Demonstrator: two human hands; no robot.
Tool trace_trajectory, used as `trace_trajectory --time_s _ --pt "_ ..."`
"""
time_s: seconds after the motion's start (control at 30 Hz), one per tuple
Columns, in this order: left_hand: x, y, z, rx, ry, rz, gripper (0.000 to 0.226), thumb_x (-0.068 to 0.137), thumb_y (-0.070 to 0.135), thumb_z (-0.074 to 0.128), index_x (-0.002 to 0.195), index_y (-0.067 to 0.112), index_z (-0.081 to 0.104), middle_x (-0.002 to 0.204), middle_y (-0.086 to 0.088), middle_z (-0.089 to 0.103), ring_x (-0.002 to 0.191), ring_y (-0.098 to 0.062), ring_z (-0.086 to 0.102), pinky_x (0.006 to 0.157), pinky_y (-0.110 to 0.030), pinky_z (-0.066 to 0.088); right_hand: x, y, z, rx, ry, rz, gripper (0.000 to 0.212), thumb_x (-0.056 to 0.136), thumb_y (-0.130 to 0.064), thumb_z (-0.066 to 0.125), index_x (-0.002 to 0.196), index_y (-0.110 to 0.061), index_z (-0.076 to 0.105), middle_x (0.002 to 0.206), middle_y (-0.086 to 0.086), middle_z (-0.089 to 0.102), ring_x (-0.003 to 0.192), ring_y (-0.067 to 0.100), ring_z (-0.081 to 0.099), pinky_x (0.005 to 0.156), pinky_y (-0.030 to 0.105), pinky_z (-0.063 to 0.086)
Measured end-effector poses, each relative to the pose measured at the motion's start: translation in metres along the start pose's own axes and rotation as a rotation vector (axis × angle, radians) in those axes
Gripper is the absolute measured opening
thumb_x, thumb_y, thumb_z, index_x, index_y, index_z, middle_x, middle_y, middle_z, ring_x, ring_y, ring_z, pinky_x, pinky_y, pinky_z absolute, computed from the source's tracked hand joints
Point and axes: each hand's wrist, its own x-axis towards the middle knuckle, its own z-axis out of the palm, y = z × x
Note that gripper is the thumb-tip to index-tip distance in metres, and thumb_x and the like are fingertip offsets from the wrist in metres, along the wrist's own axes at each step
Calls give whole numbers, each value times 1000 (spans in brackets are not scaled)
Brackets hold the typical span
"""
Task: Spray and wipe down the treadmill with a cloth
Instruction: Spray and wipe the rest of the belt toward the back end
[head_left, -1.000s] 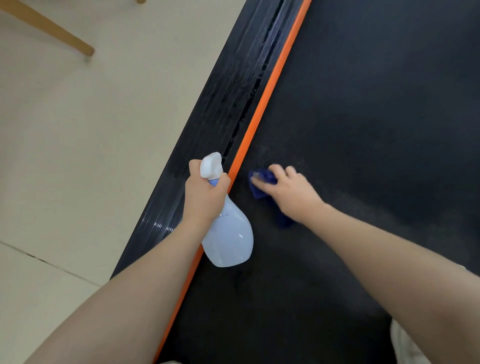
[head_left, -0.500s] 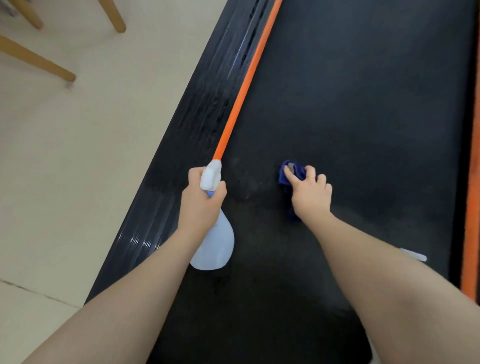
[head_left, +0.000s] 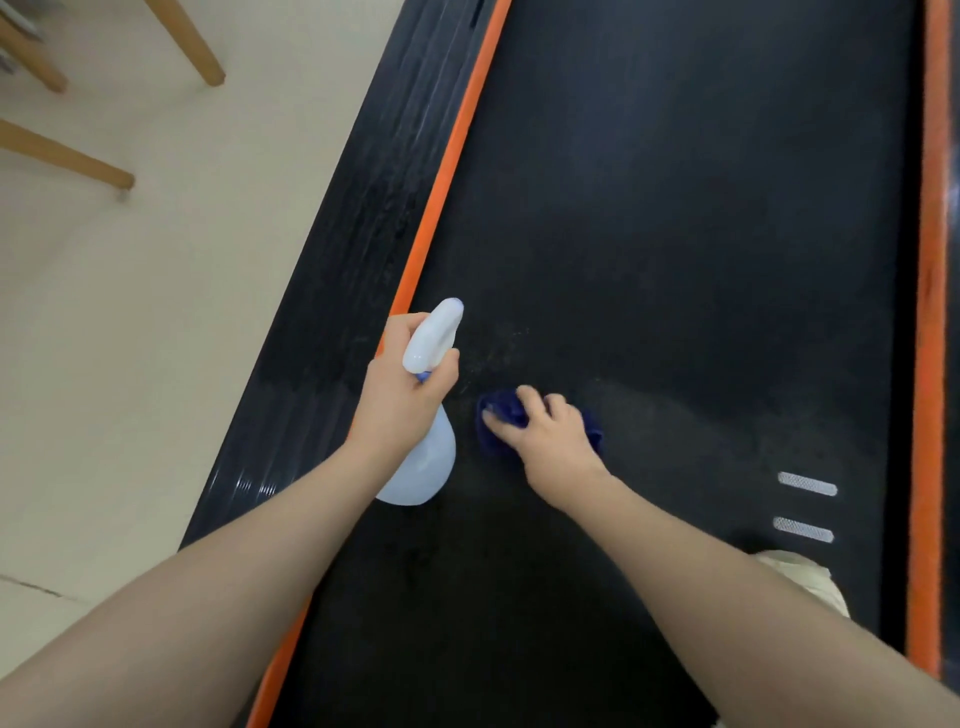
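Lighting: soft and even; we see bright floor (head_left: 156, 322) and a dim belt (head_left: 675, 234) with faint bluish sheen toward its far end. Glare: small white glints on the rail (head_left: 311, 389) left of the belt. Shadows: weak, diffuse. Blur: we note smearing on the right hand (head_left: 550, 431) and cloth (head_left: 493, 415). Distortion: wide-angle bowing along the belt's edges; forearms swell near the bottom.

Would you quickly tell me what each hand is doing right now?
Left hand: grips the spray bottle.
Right hand: holds the blue cloth on the belt.
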Motion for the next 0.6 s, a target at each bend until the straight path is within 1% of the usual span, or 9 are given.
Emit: trace_trajectory --time_s 0.07,0.1,0.17,0.23,0.3,0.37,0.43,0.5,0.6 --pt "0 0 0 20 -4 6 28 91 18 58 109 31 40 95 17 51 84 3 55 66 -10 41 3 5 -2 -77 29 -197 65 94 -15 40 147 -40 12 151 10 9 126 34 25 103 40 25" --pt "2 -1 -2 40 -13 18 28 91 19 57 110 30 40 95 18 51 82 5 55 65 -9 41 13 11 -6 -106 75 -180 62 96 -16 38 146 -42 13 151 9 10 126 34 25 102 39 26" --pt "7 -3 -6 57 -1 25 28 91 19 58 112 26 40 93 18 51 83 3 56 65 -11 43 36 14 -16 -18 149 40 58 97 -18 37 146 -40 17 152 8 8 125 33 25 100 38 27" --pt "11 -7 -14 58 58 17 30 91 19 58 114 24 40 94 16 51 86 -6 58 68 -18 48 48 3 -24 89 176 260 59 94 -18 41 147 -32 19 152 10 7 122 33 27 98 37 29" --pt "16 -10 -19 51 115 -3 28 91 18 58 113 21 43 91 20 52 86 -7 58 69 -23 49 48 -14 -21 89 140 173 66 90 -19 45 148 -24 15 152 13 4 122 35 25 100 39 28" --pt "16 -14 -24 33 170 -22 27 91 18 59 115 16 47 87 30 51 83 2 57 69 -18 49 36 -32 -13 15 60 -120 68 88 -17 48 148 -23 16 152 14 3 125 36 23 103 40 26" --pt "15 -18 -26 21 212 -28 30 90 17 60 117 13 48 86 31 51 80 11 55 64 -9 45 38 -36 -10 -56 13 -343 65 89 -14 49 148 -26 21 153 11 4 127 35 22 106 40 24" --pt "13 -22 -27 5 233 -33 29 89 15 59 116 11 48 86 34 52 79 9 56 63 -11 46 56 -32 -15 -93 34 -369 66 90 -10 47 148 -29 20 152 9 7 125 33 24 105 39 25" --pt "13 -25 -31 -11 240 -44 26 89 12 59 112 13 46 84 40 51 79 9 56 64 -13 47 78 -38 -22 -21 93 -177 64 91 -11 43 148 -29 19 151 8 12 115 31 30 99 37 28"
